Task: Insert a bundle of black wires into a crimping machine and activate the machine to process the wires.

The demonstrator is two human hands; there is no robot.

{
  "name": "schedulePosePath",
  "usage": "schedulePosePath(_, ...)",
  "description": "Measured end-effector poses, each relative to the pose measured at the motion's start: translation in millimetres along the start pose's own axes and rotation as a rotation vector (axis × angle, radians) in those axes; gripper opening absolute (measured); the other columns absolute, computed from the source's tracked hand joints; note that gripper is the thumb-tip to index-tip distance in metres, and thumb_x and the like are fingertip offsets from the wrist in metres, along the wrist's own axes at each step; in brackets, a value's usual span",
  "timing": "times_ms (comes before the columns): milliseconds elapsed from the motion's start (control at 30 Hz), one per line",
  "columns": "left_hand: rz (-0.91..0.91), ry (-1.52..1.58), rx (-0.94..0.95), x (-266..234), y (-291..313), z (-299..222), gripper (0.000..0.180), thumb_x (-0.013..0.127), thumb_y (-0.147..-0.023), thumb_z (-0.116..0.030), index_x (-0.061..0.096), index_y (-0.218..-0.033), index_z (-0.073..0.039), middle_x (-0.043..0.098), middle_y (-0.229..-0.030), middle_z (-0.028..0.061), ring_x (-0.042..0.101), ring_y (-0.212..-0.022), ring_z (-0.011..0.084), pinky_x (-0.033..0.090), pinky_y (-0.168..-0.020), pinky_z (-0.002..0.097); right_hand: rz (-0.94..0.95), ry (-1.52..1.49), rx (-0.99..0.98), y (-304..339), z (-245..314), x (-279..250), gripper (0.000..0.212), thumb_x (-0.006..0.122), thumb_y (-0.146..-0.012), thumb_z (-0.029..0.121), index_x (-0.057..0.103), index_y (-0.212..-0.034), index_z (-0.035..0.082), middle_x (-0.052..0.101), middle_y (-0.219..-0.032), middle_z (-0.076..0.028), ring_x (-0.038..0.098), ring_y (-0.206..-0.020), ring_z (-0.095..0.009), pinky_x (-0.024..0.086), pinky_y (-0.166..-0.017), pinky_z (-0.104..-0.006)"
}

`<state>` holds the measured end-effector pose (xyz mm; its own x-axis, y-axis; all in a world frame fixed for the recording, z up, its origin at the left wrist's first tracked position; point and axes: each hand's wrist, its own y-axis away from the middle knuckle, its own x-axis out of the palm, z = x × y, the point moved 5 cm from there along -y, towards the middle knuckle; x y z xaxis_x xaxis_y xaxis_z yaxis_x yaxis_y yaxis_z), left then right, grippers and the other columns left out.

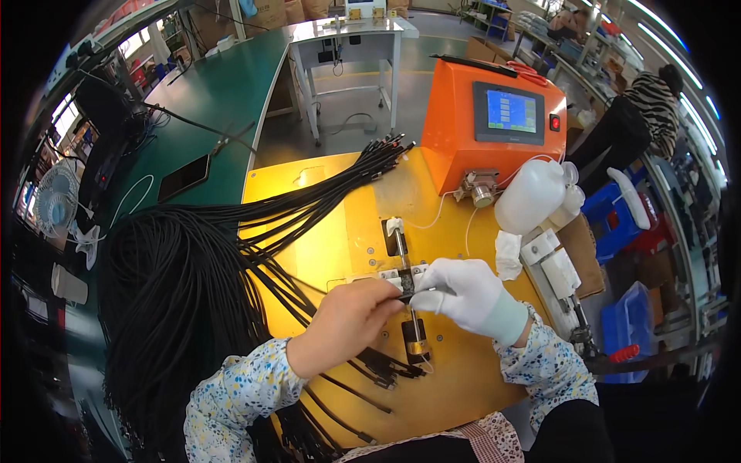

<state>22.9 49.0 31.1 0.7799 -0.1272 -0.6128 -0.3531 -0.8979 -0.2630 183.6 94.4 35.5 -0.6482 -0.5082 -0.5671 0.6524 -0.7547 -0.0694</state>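
My bare left hand (343, 324) pinches a black cable (407, 296) near its end. At the cable's tip, the thumb and fingers of my white-gloved right hand (467, 297) are closed as well. Both hands meet over a small metal fixture (406, 272) with a rod and cylinder on either side, set in a yellow work plate (463, 370). Fingers partly hide the cable end and the fixture's middle. Left of my hands lies a thick bundle of black cables (174, 262). Some cable ends fan out across the plate, both beyond and below my left wrist.
Behind the plate's right side stands an orange machine (448, 108) with a lit screen. A white plastic bottle (531, 197) and a white clamp block (561, 272) are at the right. A phone (185, 179) lies on the green table (208, 85). Another person (648, 100) stands far right.
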Motion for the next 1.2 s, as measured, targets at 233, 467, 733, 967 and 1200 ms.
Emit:
schedulePosePath(233, 0.109, 0.254, -0.259, 7, 6, 19, 0.012, 0.058, -0.094, -0.009, 0.060, -0.097, 0.003, 0.056, -0.072, -0.0006, 0.047, -0.068, 0.0048, 0.042, -0.060, 0.0214, -0.035, -0.181, 0.088, 1, -15, 2, 0.016, 0.063, -0.088, 0.016, 0.065, -0.092, 0.001, 0.065, -0.077, -0.014, 0.064, -0.070, -0.021, 0.050, -0.066, -0.0312)
schedulePosePath(467, 0.081, 0.353, -0.359, 12, 8, 28, 0.012, 0.058, -0.095, -0.010, 0.060, -0.097, 0.002, 0.054, -0.073, -0.0036, 0.046, -0.065, 0.0052, 0.040, -0.058, 0.0219, -0.037, -0.176, 0.084, -2, -15, 8, 0.012, 0.064, -0.087, 0.013, 0.066, -0.089, 0.001, 0.065, -0.077, -0.014, 0.064, -0.069, -0.022, 0.050, -0.065, -0.0316)
schedulePosePath(733, -0.118, -0.647, 0.171, 14, 11, 6, 0.038, 0.063, -0.073, -0.003, 0.063, -0.111, -0.002, 0.053, -0.075, 0.0064, 0.055, -0.067, 0.0214, 0.044, -0.057, 0.0309, -0.155, 0.379, -0.251, -17, -13, 1, 0.005, 0.069, -0.078, 0.009, 0.069, -0.082, 0.006, 0.067, -0.079, -0.011, 0.065, -0.072, -0.024, 0.051, -0.065, -0.0325)
schedulePosePath(967, -0.046, -0.869, 0.256, 23, 11, 2, 0.034, 0.060, -0.077, -0.006, 0.063, -0.109, 0.006, 0.051, -0.075, 0.0051, 0.053, -0.073, 0.0193, 0.043, -0.061, 0.0295, -0.154, 0.825, -0.244, -134, -12, -10, 0.019, 0.065, -0.082, 0.020, 0.063, -0.098, 0.010, 0.062, -0.097, -0.009, 0.064, -0.088, -0.028, 0.052, -0.075, -0.0386)
schedulePosePath(1200, -0.069, -0.843, 0.245, 25, 12, 2, 0.041, 0.060, -0.073, -0.006, 0.062, -0.113, 0.001, 0.048, -0.076, 0.0048, 0.051, -0.070, 0.0188, 0.043, -0.063, 0.0301, 0.198, 1.230, -0.197, -229, -36, 26, 0.013, 0.064, -0.082, 0.020, 0.068, -0.093, 0.013, 0.066, -0.094, -0.005, 0.063, -0.097, -0.026, 0.052, -0.081, -0.0378)
